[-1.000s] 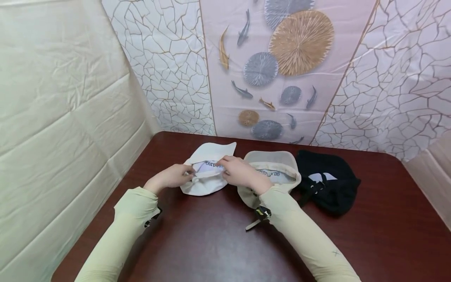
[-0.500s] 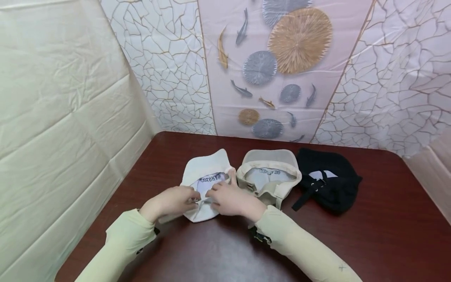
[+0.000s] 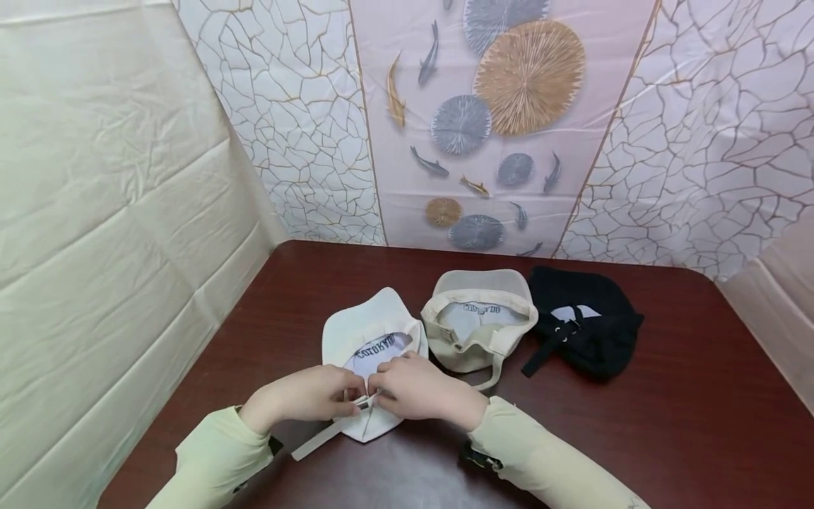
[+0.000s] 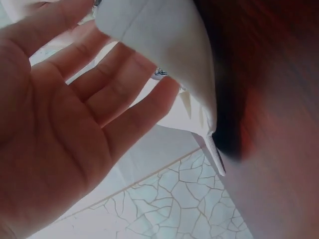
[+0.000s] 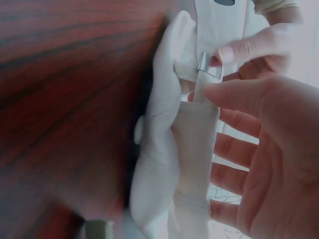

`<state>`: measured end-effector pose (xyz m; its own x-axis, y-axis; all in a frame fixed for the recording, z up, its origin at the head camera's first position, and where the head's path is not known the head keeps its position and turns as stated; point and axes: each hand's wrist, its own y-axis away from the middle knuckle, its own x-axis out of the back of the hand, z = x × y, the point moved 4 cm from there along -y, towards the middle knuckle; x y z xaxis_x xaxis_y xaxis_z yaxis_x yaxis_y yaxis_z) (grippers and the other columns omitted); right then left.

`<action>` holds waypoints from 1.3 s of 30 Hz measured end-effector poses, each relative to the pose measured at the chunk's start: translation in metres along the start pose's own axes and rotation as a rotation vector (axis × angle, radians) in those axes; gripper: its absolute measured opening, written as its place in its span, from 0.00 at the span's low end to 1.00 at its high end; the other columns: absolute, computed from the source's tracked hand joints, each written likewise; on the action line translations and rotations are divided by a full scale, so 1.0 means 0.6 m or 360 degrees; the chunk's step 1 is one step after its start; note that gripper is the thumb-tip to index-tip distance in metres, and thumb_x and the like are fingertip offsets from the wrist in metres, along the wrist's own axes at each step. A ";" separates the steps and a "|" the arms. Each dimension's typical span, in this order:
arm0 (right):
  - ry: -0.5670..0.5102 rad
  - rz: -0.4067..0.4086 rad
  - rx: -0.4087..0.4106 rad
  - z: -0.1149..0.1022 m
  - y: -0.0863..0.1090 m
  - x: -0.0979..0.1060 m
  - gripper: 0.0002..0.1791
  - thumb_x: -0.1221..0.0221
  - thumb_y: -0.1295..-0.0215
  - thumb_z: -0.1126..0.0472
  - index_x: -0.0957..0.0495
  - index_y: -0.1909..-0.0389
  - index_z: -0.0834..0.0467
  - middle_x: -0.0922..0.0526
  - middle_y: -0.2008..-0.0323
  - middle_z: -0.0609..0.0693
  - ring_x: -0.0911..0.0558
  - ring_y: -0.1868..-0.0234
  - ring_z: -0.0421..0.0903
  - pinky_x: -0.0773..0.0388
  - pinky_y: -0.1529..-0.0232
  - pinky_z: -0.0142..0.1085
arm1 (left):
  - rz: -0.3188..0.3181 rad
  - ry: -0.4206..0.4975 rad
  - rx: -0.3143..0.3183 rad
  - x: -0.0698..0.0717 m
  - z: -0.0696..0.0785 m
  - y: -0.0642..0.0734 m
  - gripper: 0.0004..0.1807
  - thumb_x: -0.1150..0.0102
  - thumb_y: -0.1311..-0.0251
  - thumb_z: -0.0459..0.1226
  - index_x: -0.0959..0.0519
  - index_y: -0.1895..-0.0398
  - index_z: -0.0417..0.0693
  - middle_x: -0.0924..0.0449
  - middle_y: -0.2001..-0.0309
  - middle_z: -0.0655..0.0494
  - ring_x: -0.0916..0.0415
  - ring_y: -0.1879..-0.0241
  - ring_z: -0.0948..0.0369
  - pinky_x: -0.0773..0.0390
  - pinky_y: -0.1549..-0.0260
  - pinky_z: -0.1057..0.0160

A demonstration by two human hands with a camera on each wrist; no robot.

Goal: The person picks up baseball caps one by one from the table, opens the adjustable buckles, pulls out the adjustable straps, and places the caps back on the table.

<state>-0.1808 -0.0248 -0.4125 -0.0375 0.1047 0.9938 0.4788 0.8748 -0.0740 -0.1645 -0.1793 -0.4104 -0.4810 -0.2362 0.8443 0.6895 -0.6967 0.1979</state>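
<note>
The white baseball cap [image 3: 356, 322] lies with its opening up and lettering showing inside. Its back strap [image 5: 201, 89] passes through a metal buckle [image 5: 210, 67] in the right wrist view. My left hand [image 3: 311, 396] pinches the cap's back at the buckle, its thumb resting by the metal. Opposite it, my right hand [image 3: 422, 389] holds the strap between thumb and fingers, with the other fingers behind the cap's band. In the left wrist view, the cap's fabric [image 4: 164, 40] covers the left fingertips. A loose strap end [image 3: 314, 442] sticks out toward the lower left.
Just right of the hands sits a beige cap [image 3: 477, 281], opening up, with its strap hanging over the front. Beyond it is a black cap [image 3: 600, 346]. All lie on a dark red-brown table [image 3: 572, 438] backed by a patterned cloth [image 3: 318, 141].
Both hands have drawn the white cap nearer the body and turned it slightly. The hands have come close together at its back strap. The beige and black caps stay in place.
</note>
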 end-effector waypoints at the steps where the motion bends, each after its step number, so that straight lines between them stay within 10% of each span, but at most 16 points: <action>1: -0.0004 0.0004 0.0008 0.000 0.001 -0.001 0.03 0.37 0.33 0.53 0.17 0.62 0.45 0.18 0.65 0.39 0.18 0.61 0.40 0.26 0.59 0.40 | -0.0023 0.0005 0.0013 -0.003 0.000 0.003 0.08 0.33 0.39 0.35 0.24 0.69 0.55 0.31 0.76 0.68 0.35 0.77 0.72 0.32 0.75 0.70; 6: -0.0103 0.0043 0.0062 0.003 0.003 0.002 0.02 0.38 0.33 0.55 0.16 0.64 0.45 0.18 0.67 0.38 0.19 0.65 0.36 0.26 0.64 0.36 | -0.0053 0.0000 -0.0002 -0.010 -0.001 0.013 0.11 0.33 0.39 0.35 0.29 0.69 0.54 0.38 0.78 0.66 0.41 0.78 0.71 0.37 0.76 0.70; 19: -0.0381 0.0399 0.0011 0.035 0.020 0.112 0.03 0.40 0.28 0.58 0.18 0.60 0.49 0.19 0.67 0.37 0.28 0.74 0.36 0.30 0.71 0.31 | 0.0427 0.0106 -0.0202 0.079 0.033 0.030 0.08 0.44 0.27 0.39 0.28 0.66 0.60 0.37 0.77 0.70 0.38 0.80 0.73 0.32 0.77 0.70; 39: -0.0465 0.0609 -0.0172 0.048 0.053 0.144 0.06 0.44 0.25 0.54 0.20 0.59 0.50 0.21 0.66 0.39 0.24 0.68 0.36 0.25 0.65 0.34 | 0.0514 -0.0050 -0.0121 0.088 0.049 0.018 0.13 0.42 0.29 0.37 0.33 0.71 0.60 0.44 0.79 0.71 0.43 0.80 0.74 0.39 0.78 0.71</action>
<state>-0.1943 0.0256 -0.3316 -0.0783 0.5508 0.8309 0.5938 0.6953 -0.4050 -0.1662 -0.1792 -0.3491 -0.2265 -0.4326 0.8727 0.7607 -0.6382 -0.1190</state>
